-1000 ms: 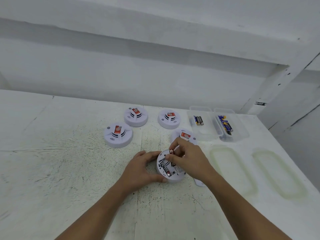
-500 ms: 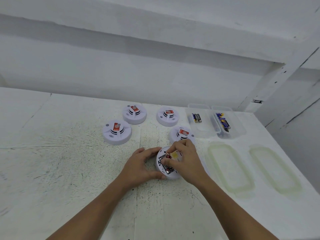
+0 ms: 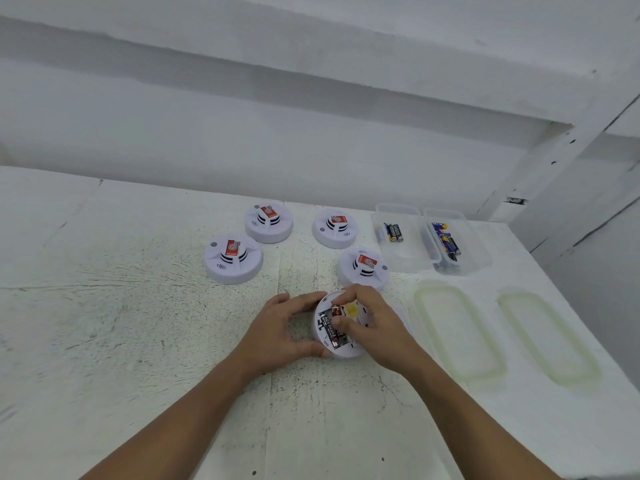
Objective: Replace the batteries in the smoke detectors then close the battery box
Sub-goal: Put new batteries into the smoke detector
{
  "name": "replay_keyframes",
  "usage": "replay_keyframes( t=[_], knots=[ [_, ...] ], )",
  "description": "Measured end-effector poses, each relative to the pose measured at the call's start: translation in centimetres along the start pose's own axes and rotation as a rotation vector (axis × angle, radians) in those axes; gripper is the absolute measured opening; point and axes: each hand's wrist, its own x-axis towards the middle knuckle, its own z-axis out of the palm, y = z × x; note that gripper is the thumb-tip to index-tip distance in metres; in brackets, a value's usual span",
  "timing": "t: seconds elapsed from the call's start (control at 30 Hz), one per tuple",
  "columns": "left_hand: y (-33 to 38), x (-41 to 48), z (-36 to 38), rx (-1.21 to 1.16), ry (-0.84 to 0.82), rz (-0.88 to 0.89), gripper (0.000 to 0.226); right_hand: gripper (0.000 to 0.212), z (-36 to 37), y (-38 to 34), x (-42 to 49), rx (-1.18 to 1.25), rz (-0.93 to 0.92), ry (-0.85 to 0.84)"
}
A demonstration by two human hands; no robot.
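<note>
White painted wall, speckled white table (image 3: 104,341). Upturned detector (image 3: 341,353) at table centre: round white plastic disc, compartment exposed, black battery (image 3: 329,329) seated inside. Left hand (image 3: 280,334) curls round its rim. Right hand (image 3: 377,327) pinches red-tipped battery (image 3: 335,310) over compartment. Clear battery boxes (image 3: 401,265) lidless, back right.

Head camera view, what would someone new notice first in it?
Centre front, the left hand grips an upturned smoke detector while the right hand pinches a battery at its open compartment. Behind them sit four more detectors, and to the right two open clear boxes of batteries, with their lids lying nearer on the table.
</note>
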Motion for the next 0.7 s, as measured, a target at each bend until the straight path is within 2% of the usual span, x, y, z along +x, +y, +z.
replay_keyframes(
  t=[0.37, 0.7],
  knots=[
    [-0.28, 0.13, 0.19, 0.006, -0.002, -0.005, 0.088, 0.029, 0.11, 0.49, 0.31, -0.053, -0.051, -0.023],
    [-0.42, 0.1, 0.21, 0.018, -0.01, -0.042, 0.086, 0.024, -0.33, 0.65, 0.49, 0.01, 0.014, -0.069]
  ],
)
